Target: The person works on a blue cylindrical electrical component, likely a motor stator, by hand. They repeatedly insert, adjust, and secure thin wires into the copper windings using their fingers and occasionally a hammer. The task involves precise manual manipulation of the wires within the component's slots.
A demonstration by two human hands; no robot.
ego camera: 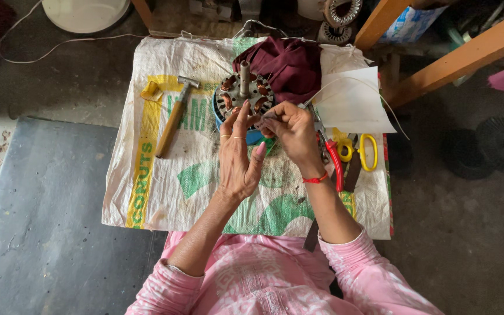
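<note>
Both forearms reach far from the body, in pink sleeves. The left hand (237, 154) stands upright, palm facing right, fingers spread and raised. The right hand (291, 133) curls beside it, fingertips pinched together toward the left.

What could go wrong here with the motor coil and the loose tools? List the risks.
1. The right hand pinches a thin wire at the motor coil; a tug might snap or kink it.
2. The red-handled pliers lie close under that wrist, so a sweep of the arm could knock them into the yellow scissors.
3. The left hand has its fingers at the coil's metal edge, which may scrape them.
</note>
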